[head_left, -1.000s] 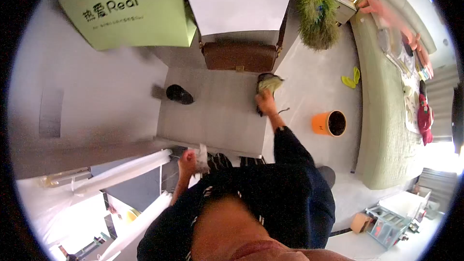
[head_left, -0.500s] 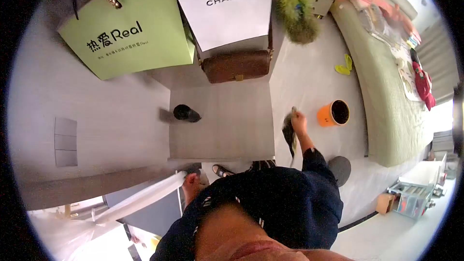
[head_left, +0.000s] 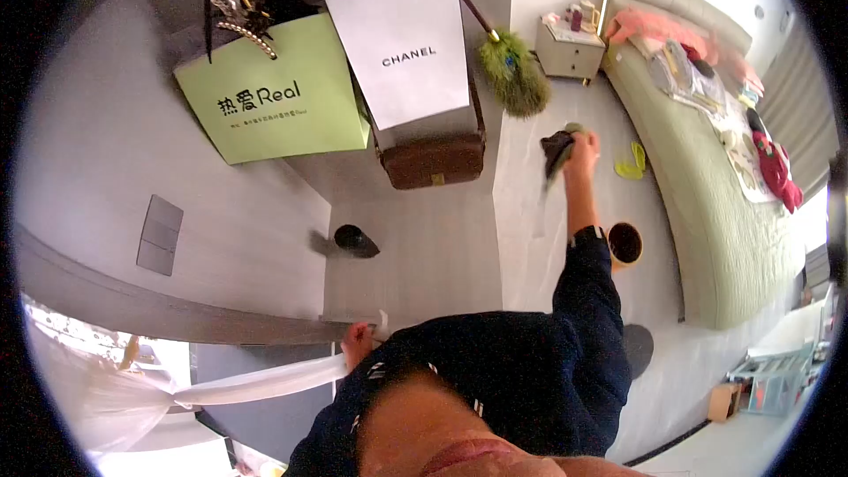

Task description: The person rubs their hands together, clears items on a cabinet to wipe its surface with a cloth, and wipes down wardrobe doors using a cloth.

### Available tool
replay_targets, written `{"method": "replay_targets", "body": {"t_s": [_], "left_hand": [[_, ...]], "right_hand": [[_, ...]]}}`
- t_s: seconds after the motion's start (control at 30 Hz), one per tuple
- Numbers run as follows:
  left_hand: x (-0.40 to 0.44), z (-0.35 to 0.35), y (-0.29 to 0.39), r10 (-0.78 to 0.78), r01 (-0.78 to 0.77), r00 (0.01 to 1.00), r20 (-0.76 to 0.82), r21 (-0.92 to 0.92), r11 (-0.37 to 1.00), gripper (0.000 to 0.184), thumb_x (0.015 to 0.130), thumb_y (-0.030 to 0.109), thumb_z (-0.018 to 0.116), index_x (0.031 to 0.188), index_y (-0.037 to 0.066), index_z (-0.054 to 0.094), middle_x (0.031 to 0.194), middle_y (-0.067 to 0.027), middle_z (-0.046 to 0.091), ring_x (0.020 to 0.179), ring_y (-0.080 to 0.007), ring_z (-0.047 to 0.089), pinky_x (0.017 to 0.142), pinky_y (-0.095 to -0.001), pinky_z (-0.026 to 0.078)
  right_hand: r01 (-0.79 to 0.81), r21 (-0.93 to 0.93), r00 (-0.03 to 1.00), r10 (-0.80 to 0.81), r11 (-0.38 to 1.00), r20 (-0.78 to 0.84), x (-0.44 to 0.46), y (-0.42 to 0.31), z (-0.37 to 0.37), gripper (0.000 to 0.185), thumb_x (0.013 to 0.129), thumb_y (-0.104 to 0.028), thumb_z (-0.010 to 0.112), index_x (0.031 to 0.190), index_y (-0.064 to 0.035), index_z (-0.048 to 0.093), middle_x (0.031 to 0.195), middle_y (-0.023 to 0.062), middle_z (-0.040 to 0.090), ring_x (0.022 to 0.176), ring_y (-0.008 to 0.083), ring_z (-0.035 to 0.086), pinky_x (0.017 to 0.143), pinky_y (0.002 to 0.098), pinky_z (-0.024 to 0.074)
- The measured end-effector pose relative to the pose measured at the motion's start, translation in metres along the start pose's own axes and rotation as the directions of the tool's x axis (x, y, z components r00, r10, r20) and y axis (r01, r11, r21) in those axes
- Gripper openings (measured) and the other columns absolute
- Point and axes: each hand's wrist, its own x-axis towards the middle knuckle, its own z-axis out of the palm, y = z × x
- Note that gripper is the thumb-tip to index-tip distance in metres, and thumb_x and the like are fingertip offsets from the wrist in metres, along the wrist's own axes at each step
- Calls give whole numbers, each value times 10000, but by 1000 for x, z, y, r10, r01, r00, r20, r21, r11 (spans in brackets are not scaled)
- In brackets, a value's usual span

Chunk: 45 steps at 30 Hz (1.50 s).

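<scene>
1. Out at one o'clock from our body, our right hand [head_left: 583,155] closes on a dark, shoe-like item [head_left: 556,150] with a green part near the grip; blur hides its exact kind and how the fingers sit.
2. The shoe-like item lies at nine o'clock from the knuckles, touching the hand. Its long axis slants roughly from one to seven o'clock, narrowing toward seven. Our right hand is the nearer one by far.
3. Our right arm [head_left: 592,274] reaches forward, nearly straight, its dark sleeve ending at the forearm.
4. Around this hand we have yellow-green slippers [head_left: 632,161] on the floor at three o'clock, an orange bin [head_left: 624,267] at five o'clock beside the forearm, and a feather duster [head_left: 517,84] between ten and eleven.
5. At nine o'clock, farther off, a brown bag [head_left: 433,161] hangs by its strap, with a white paper bag [head_left: 402,53] just above and a green paper bag [head_left: 274,97] beyond.
6. Well apart, at eight o'clock, our left hand [head_left: 358,343] sits low with bent elbow hidden. A pale piece [head_left: 382,327] is beside it; we cannot tell whether the fingers pinch it.
7. At twelve o'clock from our left hand, a black rounded item [head_left: 356,240] rests on the grey surface [head_left: 424,256].
</scene>
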Motion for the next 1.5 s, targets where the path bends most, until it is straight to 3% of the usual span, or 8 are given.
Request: {"method": "replay_targets", "body": {"t_s": [0.17,0.3,0.57,1.27,1.37,1.4,1.47,1.5], "left_hand": [[-9,8,-20,-31,31,999,30,1,1000,165,795,158,633,923,54,642,747,-98,636,655,-160,597,624,-292,484],[-9,48,-39,-102,95,995,-15,-259,961,173,805,177,640,935,63,640,753,-55,625,645,-119,569,599,-262,466],[-6,80,13,-58,38,996,-75,-253,967,223,831,242,645,972,70,631,748,-32,618,674,-103,577,617,-261,471],[-75,85,-87,-150,152,988,25,-163,975,143,813,68,636,948,23,625,808,-49,631,729,-116,592,665,-254,481],[-94,87,-112,-255,295,953,162,-309,904,132,816,74,629,940,30,623,806,-51,631,720,-116,593,651,-263,484],[-99,85,-115,-300,376,922,244,-382,844,130,816,76,627,939,34,622,802,-52,630,715,-114,593,643,-265,484],[-95,84,-104,-237,306,948,212,-402,863,130,823,89,617,944,39,620,774,-58,628,703,-112,593,632,-268,485],[-92,83,-97,-207,272,959,195,-411,870,130,827,95,612,946,42,620,761,-60,627,696,-112,593,627,-270,485]], "right_hand": [[624,147,722,-639,767,265,-10,-149,110,274,785,15,590,1053,13,537,976,52,537,860,124,502,770,258,417],[981,184,7,-962,59,274,-19,-242,239,383,717,-5,675,1081,-60,568,1054,82,589,966,196,559,859,302,437],[886,134,-421,-647,-444,636,-52,-253,390,498,785,-176,557,1262,-79,451,1303,134,466,1144,332,462,990,424,331],[863,154,-272,-186,-481,944,32,-62,175,574,719,-60,539,1259,-251,501,1340,-20,450,1193,249,446,997,446,352],[939,23,72,-260,343,963,36,0,120,437,762,-104,566,1191,-44,513,1205,168,504,1129,358,452,965,429,358],[976,149,-86,-352,157,932,30,17,108,414,783,-128,567,1180,-22,513,1197,158,510,1113,366,455,968,411,358],[925,-177,225,-109,336,968,15,61,71,366,764,-118,578,1121,-41,554,1215,166,513,1138,347,455,1002,424,335],[967,39,-67,-103,-251,992,10,73,59,349,813,-127,544,1156,-65,534,1226,153,508,1139,337,458,999,413,342]]}}
